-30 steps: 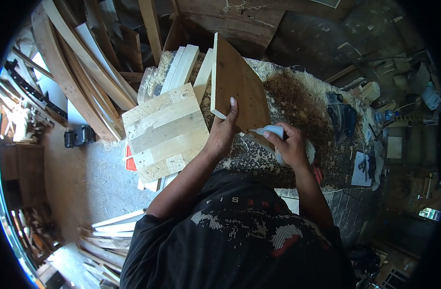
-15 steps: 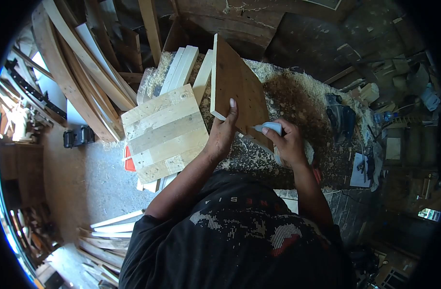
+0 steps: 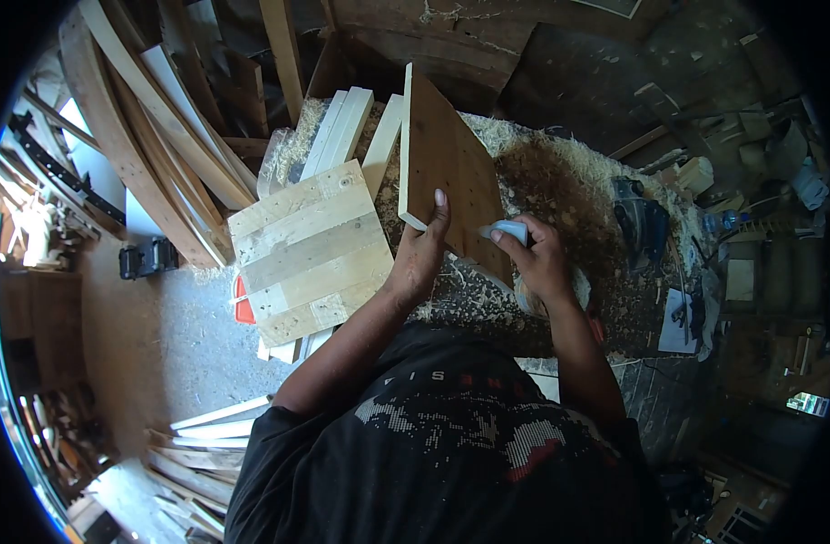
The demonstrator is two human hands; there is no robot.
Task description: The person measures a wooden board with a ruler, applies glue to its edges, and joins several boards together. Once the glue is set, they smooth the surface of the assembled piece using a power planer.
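Note:
My left hand (image 3: 423, 247) grips the lower left edge of a wooden panel (image 3: 451, 163) held up on its edge, the thumb lying on the panel's face. In my right hand (image 3: 544, 263) is a small pale bottle (image 3: 508, 230), its nozzle pointing left at the panel's face near the lower part. Whether the nozzle touches the wood cannot be told. To the left lies a second panel (image 3: 311, 249) of joined strips, flat on some pale boards.
A workbench (image 3: 569, 163) strewn with shavings carries a dark blue power tool (image 3: 640, 222), a white paper (image 3: 677, 322) and pale wood strips (image 3: 341, 131). Long planks (image 3: 143, 145) lean at the left. A black case (image 3: 148, 258) and more boards (image 3: 197, 471) are on the floor.
The bottle in my right hand has shifted slightly up and its tilt has changed a little. The panel and my left hand have barely moved.

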